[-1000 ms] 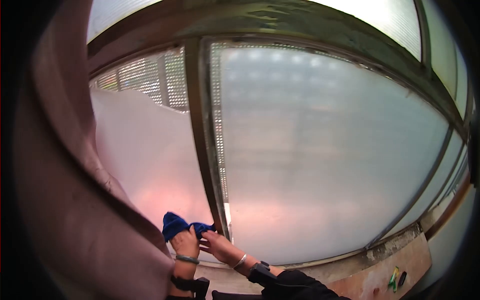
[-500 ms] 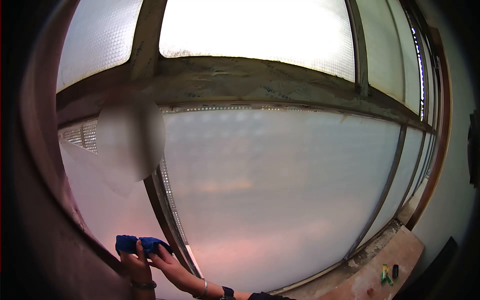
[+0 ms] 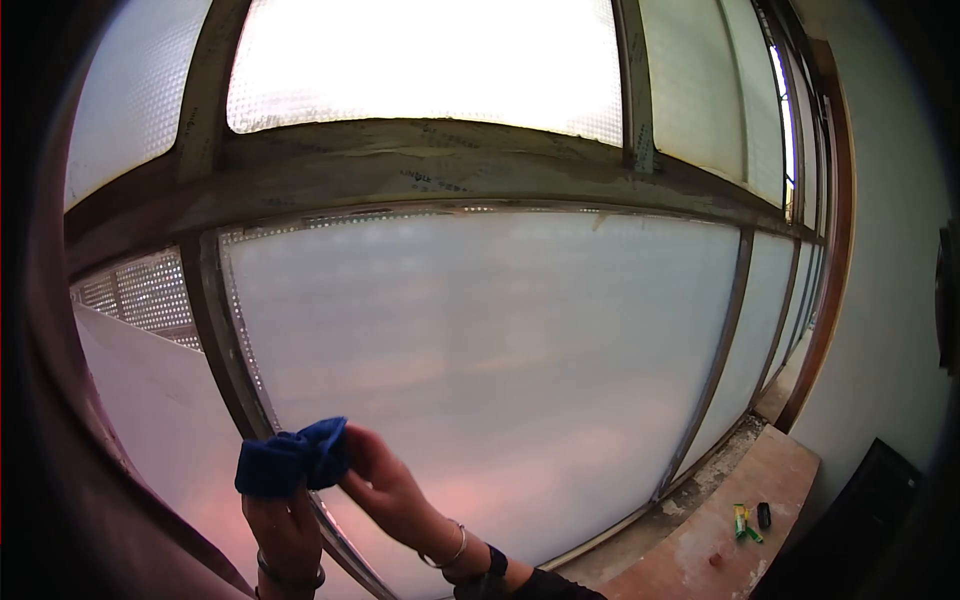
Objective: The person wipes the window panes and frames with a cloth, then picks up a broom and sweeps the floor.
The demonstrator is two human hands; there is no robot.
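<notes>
A bunched blue cloth sits low in the left of the view, held up against the frosted window pane just where the dark upright frame bar crosses. Its long axis runs roughly side to side with a slight upward tilt toward the right — the left end droops over the fingers below it, the right end rises to a rounded fold. The left hand comes straight up from the bottom edge, fingers pointing upward and curled into the underside of the cloth's left half, pinching it; a bangle circles that wrist. The right hand reaches in from the lower right, forearm slanting up and to the left, with thumb and fingertips closed on the cloth's right end; a thin bracelet and a dark strap ride on this wrist, above a dark sleeve. Both hands grip the same cloth, close beside each other, the fabric bridging them. Above the pane runs a broad, weathered horizontal beam with brighter textured glass over it; faint printed marks along the beam are too small to read. Down at the right, a worn reddish sill carries a small green-and-yellow object and a small dark one just beside it, well apart from the hands — no label on either can be made out. A brownish curtain fills the left margin.
</notes>
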